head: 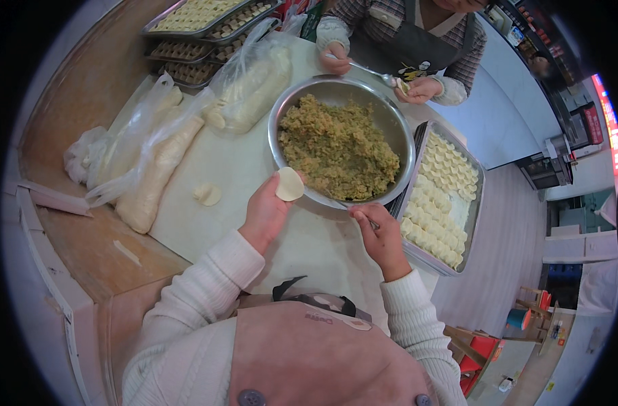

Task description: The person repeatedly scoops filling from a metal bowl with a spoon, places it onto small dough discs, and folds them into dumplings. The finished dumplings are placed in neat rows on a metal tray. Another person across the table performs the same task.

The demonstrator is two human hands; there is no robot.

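A round dumpling wrapper [290, 184] lies on the fingers of my left hand [264, 213], held by the thumb at the near rim of the bowl. My right hand [379, 234] grips the handle of a metal utensil [342, 204], whose far end reaches over the rim and is hidden. The large stainless steel bowl [277, 152] holds a heap of chopped greenish-brown filling [339, 147]. Right of it, a metal tray [472, 243] carries rows of folded dumplings [433, 218]. A few loose wrappers [206, 194] rest on the table left of my left hand.
Plastic bags of wrapper stacks [159, 172] lie at the left, with another bag [253, 86] farther back. Stacked trays of dumplings [197, 20] stand at the back left. Across the table a co-worker's hands [423, 90] hold a spoon [370, 70] and a filled wrapper [402, 87].
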